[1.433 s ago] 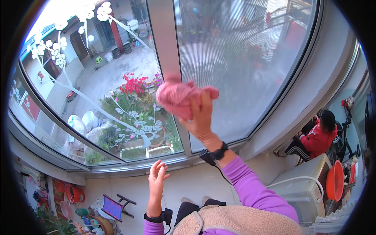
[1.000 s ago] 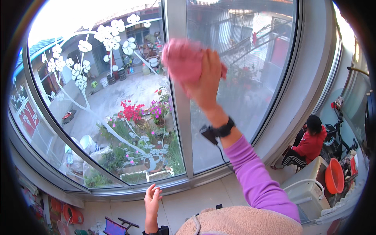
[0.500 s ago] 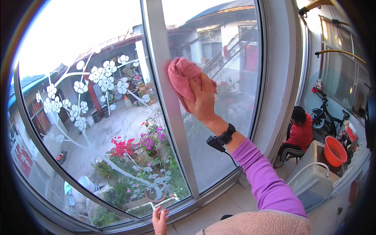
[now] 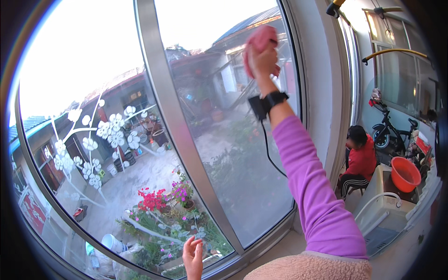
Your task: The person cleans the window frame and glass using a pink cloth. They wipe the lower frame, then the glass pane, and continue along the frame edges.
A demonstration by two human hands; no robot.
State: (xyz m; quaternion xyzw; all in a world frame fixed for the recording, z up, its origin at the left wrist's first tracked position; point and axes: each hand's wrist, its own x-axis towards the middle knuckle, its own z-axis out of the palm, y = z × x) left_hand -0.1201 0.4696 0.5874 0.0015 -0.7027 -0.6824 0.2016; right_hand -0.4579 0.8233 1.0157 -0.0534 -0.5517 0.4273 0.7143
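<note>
My right hand is raised high with its fingers wrapped round a pink cloth. The cloth lies bunched against the upper right part of the window pane; motion smears its edges a little. A black band with a small box and a cable circles my right wrist, below a purple sleeve. Low in the view, my left hand is held up in front of the window frame, fingers loosely bent and apart, with nothing in it.
A metal upright divides the panes; the left one bears white flower decals. Potted flowers stand outside. At right, a person in red sits beside a washing machine with an orange basin on it, near a black bike.
My right hand has carried the cloth up and to the right, from beside the metal upright to the pane's upper right. The view has shifted. My left hand stays low.
</note>
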